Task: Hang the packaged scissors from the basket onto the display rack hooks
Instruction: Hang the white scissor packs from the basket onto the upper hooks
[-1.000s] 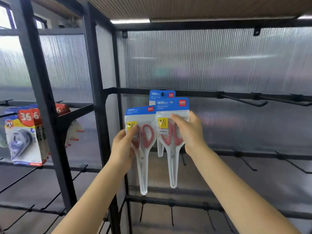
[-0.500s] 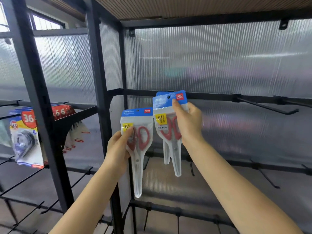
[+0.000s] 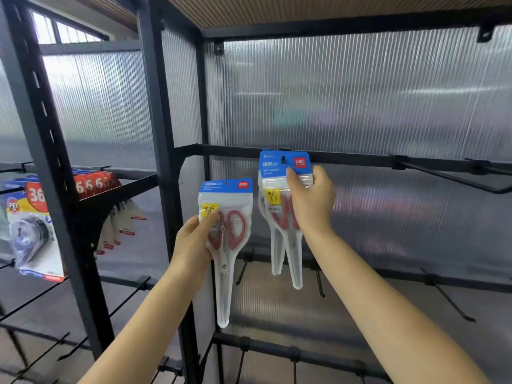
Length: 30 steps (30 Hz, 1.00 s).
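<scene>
Two scissor packs held up at the display rack [image 3: 346, 157].
Right hand [image 3: 313, 200] pinches the upper pack [image 3: 277, 173] against the crossbar; left hand [image 3: 194, 245] fingers grip the lower pack [image 3: 232, 206].

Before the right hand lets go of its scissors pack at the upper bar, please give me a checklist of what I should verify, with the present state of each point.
1. Right hand holds its pack firmly: ok, thumb and fingers pinch the right scissors pack.
2. Hang hole at the level of the upper bar: ok.
3. Hook actually through the hole: cannot tell, no hook shows at the pack.
4. Another pack behind the right one: ok, a second outline shows behind it.
5. Left hand holds the left scissors pack ready: ok, it is lower and apart from the right pack.
6. Free hook further right: ok, bare.
</scene>
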Each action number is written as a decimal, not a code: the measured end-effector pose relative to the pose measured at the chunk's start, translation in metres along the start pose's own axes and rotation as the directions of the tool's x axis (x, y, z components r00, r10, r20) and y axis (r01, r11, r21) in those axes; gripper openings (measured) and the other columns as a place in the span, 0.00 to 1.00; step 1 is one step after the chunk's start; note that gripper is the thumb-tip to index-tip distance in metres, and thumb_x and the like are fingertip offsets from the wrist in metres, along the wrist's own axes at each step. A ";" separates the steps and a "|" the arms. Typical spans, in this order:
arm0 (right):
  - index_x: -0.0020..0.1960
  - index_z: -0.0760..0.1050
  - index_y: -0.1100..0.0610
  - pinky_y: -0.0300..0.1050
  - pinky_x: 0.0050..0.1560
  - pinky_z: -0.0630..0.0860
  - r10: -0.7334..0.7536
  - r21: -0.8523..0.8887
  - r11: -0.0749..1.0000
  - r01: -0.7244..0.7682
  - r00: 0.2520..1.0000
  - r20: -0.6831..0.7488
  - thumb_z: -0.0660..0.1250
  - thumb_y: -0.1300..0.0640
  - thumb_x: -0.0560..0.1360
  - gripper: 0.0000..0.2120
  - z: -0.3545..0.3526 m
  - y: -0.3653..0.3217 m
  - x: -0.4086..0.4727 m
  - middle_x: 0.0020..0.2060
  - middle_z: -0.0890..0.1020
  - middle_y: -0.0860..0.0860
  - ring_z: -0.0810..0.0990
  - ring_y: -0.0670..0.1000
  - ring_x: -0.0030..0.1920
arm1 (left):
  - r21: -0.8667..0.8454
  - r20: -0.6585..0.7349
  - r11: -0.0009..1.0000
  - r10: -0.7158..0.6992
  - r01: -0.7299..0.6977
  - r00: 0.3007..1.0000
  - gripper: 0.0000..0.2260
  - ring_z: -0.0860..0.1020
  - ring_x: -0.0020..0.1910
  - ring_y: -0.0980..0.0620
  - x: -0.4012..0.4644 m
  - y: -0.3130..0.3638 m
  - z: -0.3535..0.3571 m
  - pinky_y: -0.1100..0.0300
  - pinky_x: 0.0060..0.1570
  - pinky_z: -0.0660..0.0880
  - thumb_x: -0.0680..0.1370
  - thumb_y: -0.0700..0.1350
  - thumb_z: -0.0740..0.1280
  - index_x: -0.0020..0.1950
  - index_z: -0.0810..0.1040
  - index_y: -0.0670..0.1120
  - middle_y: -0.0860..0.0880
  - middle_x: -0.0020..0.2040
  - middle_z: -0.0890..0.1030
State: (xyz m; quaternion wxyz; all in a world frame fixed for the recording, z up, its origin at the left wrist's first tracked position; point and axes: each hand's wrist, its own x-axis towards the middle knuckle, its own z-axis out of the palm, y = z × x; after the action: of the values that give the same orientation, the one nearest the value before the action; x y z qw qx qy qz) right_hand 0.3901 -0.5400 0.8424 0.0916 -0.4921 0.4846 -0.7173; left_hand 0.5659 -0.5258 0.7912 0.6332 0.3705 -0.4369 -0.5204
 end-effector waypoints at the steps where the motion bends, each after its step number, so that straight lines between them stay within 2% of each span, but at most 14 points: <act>1: 0.43 0.73 0.57 0.55 0.45 0.77 -0.051 -0.054 0.997 0.051 0.999 -0.004 0.68 0.55 0.75 0.07 0.000 0.003 0.002 0.37 0.79 0.47 0.81 0.54 0.43 | 0.001 0.004 1.000 0.002 -0.002 1.000 0.06 0.83 0.42 0.51 0.000 0.000 0.000 0.57 0.39 0.76 0.78 0.46 0.64 0.51 0.78 0.45 0.47 0.44 0.84; 6: 0.51 0.71 0.61 0.47 0.45 0.76 -0.232 -0.233 0.947 0.221 0.972 -0.021 0.70 0.52 0.73 0.15 0.000 0.015 0.013 0.48 0.78 0.52 0.77 0.52 0.48 | 0.018 0.014 1.000 0.008 -0.008 1.000 0.07 0.83 0.42 0.50 0.001 -0.001 0.001 0.57 0.39 0.76 0.78 0.46 0.64 0.52 0.77 0.45 0.48 0.43 0.84; 10: 0.53 0.69 0.62 0.44 0.41 0.73 -0.292 -0.371 0.892 0.260 0.956 -0.034 0.72 0.52 0.72 0.19 0.000 0.019 0.021 0.50 0.74 0.54 0.75 0.53 0.50 | 0.047 0.042 0.999 0.013 -0.015 0.999 0.07 0.83 0.41 0.52 0.002 -0.002 0.002 0.58 0.38 0.76 0.78 0.47 0.64 0.51 0.77 0.45 0.48 0.42 0.84; 14: 0.53 0.68 0.63 0.41 0.41 0.72 -0.334 -0.474 0.831 0.292 0.943 -0.004 0.72 0.52 0.71 0.20 -0.002 0.019 0.028 0.50 0.73 0.56 0.74 0.53 0.49 | 0.079 0.080 0.997 0.014 -0.020 0.997 0.07 0.83 0.43 0.51 -0.001 -0.004 0.002 0.57 0.41 0.78 0.77 0.47 0.64 0.51 0.78 0.47 0.50 0.42 0.85; 17: 0.54 0.68 0.64 0.39 0.41 0.69 -0.370 -0.476 0.819 0.321 0.929 -0.010 0.73 0.56 0.71 0.20 -0.005 0.012 0.026 0.51 0.73 0.57 0.73 0.51 0.49 | 0.100 0.117 0.995 0.015 -0.027 0.993 0.07 0.83 0.44 0.51 -0.004 -0.006 0.003 0.57 0.40 0.78 0.77 0.47 0.65 0.51 0.78 0.47 0.49 0.43 0.85; 20: 0.50 0.71 0.62 0.40 0.40 0.70 -0.438 -0.356 0.828 0.434 0.896 0.074 0.69 0.58 0.74 0.11 -0.015 0.000 0.014 0.46 0.74 0.53 0.73 0.49 0.43 | 0.108 0.182 0.993 0.023 -0.043 0.983 0.06 0.83 0.42 0.51 -0.010 -0.007 0.008 0.58 0.39 0.79 0.77 0.46 0.65 0.49 0.78 0.46 0.49 0.42 0.85; 22: 0.46 0.73 0.58 0.35 0.39 0.69 -0.315 -0.257 0.887 0.383 0.910 0.271 0.65 0.53 0.77 0.08 -0.023 -0.010 0.005 0.43 0.78 0.50 0.75 0.48 0.40 | 0.129 0.214 0.990 0.035 -0.063 0.976 0.10 0.83 0.42 0.49 -0.015 -0.008 0.011 0.55 0.43 0.80 0.74 0.49 0.67 0.48 0.78 0.43 0.46 0.43 0.84; 24: 0.48 0.76 0.56 0.29 0.37 0.68 -0.075 -0.316 0.912 0.262 0.864 0.498 0.62 0.47 0.77 0.12 -0.032 -0.017 -0.002 0.42 0.79 0.47 0.76 0.43 0.40 | 0.138 0.230 0.987 0.045 -0.078 0.972 0.17 0.81 0.45 0.44 -0.018 -0.009 0.015 0.49 0.48 0.78 0.71 0.51 0.68 0.50 0.77 0.38 0.41 0.46 0.82; 25: 0.50 0.76 0.56 0.27 0.37 0.68 0.018 -0.357 0.907 0.223 0.828 0.561 0.63 0.46 0.77 0.13 -0.036 -0.017 -0.003 0.42 0.79 0.46 0.75 0.40 0.39 | 0.136 0.229 0.987 0.048 -0.081 0.972 0.18 0.80 0.46 0.43 -0.019 -0.010 0.017 0.46 0.50 0.77 0.72 0.51 0.68 0.51 0.76 0.37 0.39 0.46 0.81; 26: 0.51 0.77 0.56 0.27 0.39 0.69 0.073 -0.382 0.903 0.197 0.807 0.587 0.65 0.47 0.76 0.13 -0.040 -0.018 -0.002 0.43 0.79 0.46 0.74 0.39 0.39 | 0.138 0.228 0.987 0.051 -0.084 0.972 0.17 0.80 0.46 0.42 -0.020 -0.011 0.018 0.45 0.51 0.76 0.73 0.49 0.68 0.51 0.75 0.36 0.39 0.46 0.81; 28: 0.53 0.77 0.57 0.36 0.43 0.73 0.134 -0.396 0.908 0.138 0.799 0.586 0.68 0.49 0.75 0.13 -0.046 -0.019 0.001 0.45 0.79 0.48 0.75 0.42 0.41 | 0.150 0.232 0.985 0.049 -0.085 0.972 0.11 0.79 0.45 0.43 -0.021 -0.013 0.022 0.45 0.50 0.76 0.75 0.48 0.67 0.47 0.76 0.39 0.41 0.44 0.81; 30: 0.49 0.77 0.55 0.41 0.42 0.75 0.178 -0.373 0.925 0.065 0.797 0.578 0.69 0.54 0.74 0.06 -0.050 -0.024 0.003 0.41 0.76 0.48 0.74 0.44 0.40 | 0.159 0.245 0.983 0.045 -0.086 0.968 0.08 0.80 0.44 0.45 -0.022 -0.016 0.026 0.49 0.48 0.77 0.76 0.47 0.67 0.44 0.76 0.42 0.44 0.42 0.82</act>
State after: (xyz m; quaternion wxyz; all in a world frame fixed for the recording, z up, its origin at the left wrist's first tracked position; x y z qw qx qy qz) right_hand 0.3570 -0.4989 0.8611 0.1669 -0.6874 0.5726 -0.4145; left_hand 0.5345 -0.5073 0.7814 0.5588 0.3424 -0.5649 -0.5014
